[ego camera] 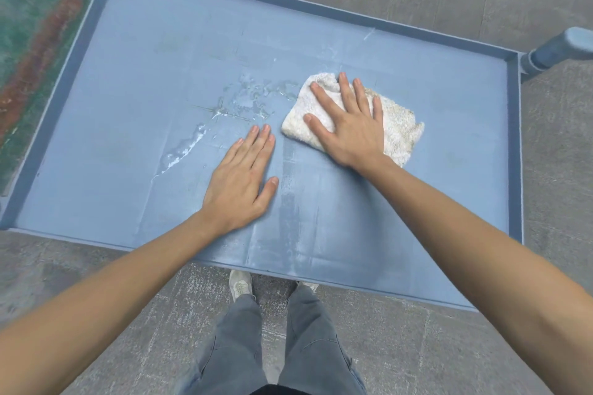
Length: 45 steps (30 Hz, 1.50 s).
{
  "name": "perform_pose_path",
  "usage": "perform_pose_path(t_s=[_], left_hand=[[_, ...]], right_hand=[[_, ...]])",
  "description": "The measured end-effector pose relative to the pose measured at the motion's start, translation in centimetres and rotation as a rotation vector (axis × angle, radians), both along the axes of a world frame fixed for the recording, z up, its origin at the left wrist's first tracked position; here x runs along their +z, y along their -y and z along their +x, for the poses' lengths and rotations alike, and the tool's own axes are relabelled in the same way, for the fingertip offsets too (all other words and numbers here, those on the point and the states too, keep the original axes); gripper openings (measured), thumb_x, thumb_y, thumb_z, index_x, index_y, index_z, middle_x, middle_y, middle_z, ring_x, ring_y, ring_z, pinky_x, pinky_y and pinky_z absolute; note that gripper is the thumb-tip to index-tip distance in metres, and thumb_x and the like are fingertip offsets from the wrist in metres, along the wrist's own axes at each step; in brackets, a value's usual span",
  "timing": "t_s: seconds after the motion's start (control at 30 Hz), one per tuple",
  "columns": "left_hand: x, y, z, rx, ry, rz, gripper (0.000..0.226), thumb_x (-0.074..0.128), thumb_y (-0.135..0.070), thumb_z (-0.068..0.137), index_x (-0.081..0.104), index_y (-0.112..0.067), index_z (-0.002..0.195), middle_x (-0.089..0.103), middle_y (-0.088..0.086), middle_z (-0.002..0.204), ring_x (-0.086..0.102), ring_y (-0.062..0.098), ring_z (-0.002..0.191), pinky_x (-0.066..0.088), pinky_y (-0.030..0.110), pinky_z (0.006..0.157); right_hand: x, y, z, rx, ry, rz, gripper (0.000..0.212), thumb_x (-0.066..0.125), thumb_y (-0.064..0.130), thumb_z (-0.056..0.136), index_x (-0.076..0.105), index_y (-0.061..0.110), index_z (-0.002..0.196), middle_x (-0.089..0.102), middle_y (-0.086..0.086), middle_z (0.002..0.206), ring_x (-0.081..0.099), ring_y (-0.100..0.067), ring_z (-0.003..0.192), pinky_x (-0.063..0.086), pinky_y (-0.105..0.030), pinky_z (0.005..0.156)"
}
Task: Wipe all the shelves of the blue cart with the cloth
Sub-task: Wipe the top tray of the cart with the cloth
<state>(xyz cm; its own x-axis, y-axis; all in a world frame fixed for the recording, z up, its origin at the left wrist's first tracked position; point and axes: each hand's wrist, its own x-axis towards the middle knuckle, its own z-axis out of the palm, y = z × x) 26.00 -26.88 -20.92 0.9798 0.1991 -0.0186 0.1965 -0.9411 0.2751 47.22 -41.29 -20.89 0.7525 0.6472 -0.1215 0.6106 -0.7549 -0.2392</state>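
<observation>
The right hand (pixel 349 125) presses flat on the cloth (pixel 398 128), mid top shelf (pixel 128 42). The left hand (pixel 240 183) lies flat, empty. The puddle (pixel 250 99) at nine o'clock could get missed.

The cloth (pixel 394 125) is fluffy off-white terry, grubby brown at its right edge. The blue cart (pixel 96 125) shelf looks matt plastic, scuffed and scratched, with glossy wet streaks left of centre. Below it, the floor (pixel 417 346) is rough, mottled grey stone.
</observation>
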Motion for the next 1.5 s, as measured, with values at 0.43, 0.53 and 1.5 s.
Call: perform_pose_path(t_s=[0.43, 0.53, 1.5], left_hand=[[0.5, -0.1, 0.6, 0.046, 0.026, -0.084, 0.067, 0.049, -0.031, 0.098, 0.029, -0.007, 0.158, 0.021, 0.005, 0.167, 0.012, 0.020, 0.156, 0.015, 0.040, 0.126], [0.4, 0.0, 0.6, 0.048, 0.039, -0.082, 0.066, 0.048, -0.030, 0.099, 0.030, -0.007, 0.157, 0.021, 0.005, 0.167, 0.013, 0.020, 0.156, 0.016, 0.040, 0.126], [1.7, -1.0, -0.4, 0.137, 0.009, -0.103, 0.060, 0.044, -0.010, 0.092, 0.042, -0.006, 0.152, 0.030, 0.008, 0.164, 0.024, 0.026, 0.153, 0.028, 0.039, 0.122]], right_hand=[[0.4, -7.5, 9.7, -0.053, 0.030, 0.049, 0.062, 0.024, 0.075, 0.096, 0.028, 0.057, 0.155, 0.000, -0.015, 0.173, -0.006, -0.031, 0.160, 0.002, -0.051, 0.127], [0.4, -7.2, 9.2, -0.087, 0.069, 0.085, 0.059, 0.027, 0.071, 0.097, 0.033, 0.054, 0.154, 0.005, -0.016, 0.172, 0.004, -0.033, 0.159, 0.006, -0.049, 0.126], [0.1, 4.6, -13.6, 0.161, 0.047, 0.024, 0.063, 0.031, 0.071, 0.099, 0.019, 0.055, 0.159, 0.007, 0.001, 0.175, 0.004, -0.018, 0.161, 0.010, -0.052, 0.127]])
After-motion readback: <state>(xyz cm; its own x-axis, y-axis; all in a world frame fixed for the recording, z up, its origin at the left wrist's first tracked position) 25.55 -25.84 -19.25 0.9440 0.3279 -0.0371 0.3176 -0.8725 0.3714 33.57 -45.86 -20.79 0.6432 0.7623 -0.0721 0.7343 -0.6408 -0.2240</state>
